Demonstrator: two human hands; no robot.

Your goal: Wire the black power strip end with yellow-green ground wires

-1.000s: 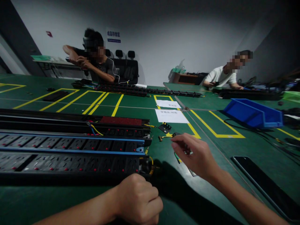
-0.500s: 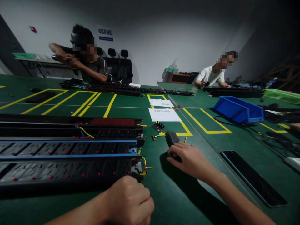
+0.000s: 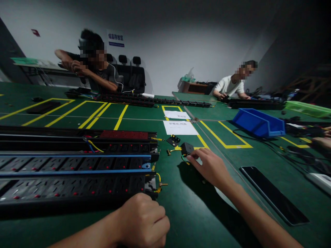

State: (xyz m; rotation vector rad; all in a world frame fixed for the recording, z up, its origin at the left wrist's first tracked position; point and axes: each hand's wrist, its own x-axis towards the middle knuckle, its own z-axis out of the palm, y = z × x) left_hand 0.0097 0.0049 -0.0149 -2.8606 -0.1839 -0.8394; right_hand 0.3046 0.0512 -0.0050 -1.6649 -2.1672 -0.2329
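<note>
My right hand [image 3: 210,164] reaches over the green table with its fingers curled round the near end of a small black module [image 3: 187,148]. A green and yellow wire pokes out beside the fingertips. Low in the view, my left hand [image 3: 144,220] is a closed fist; whatever its fingers hold, if anything, is hidden. Left of it lie long black socket strips [image 3: 90,189] with red dots, one edged in blue rails. A brass screw [image 3: 163,184] with a yellow wire sticks out at their right end. A small black plate [image 3: 173,140] lies behind the module.
A phone [image 3: 274,194] lies on the right. Farther back are a blue bin [image 3: 258,122], black cables, white paper sheets [image 3: 180,127] and a green tray [image 3: 307,109]. Two people sit across the table. Another person's hand [image 3: 322,142] shows at the right edge.
My right hand has shifted slightly up and right, and the black module now sits turned at a different angle, with its wire showing. My left fist is almost unmoved. The view has turned slightly right.
</note>
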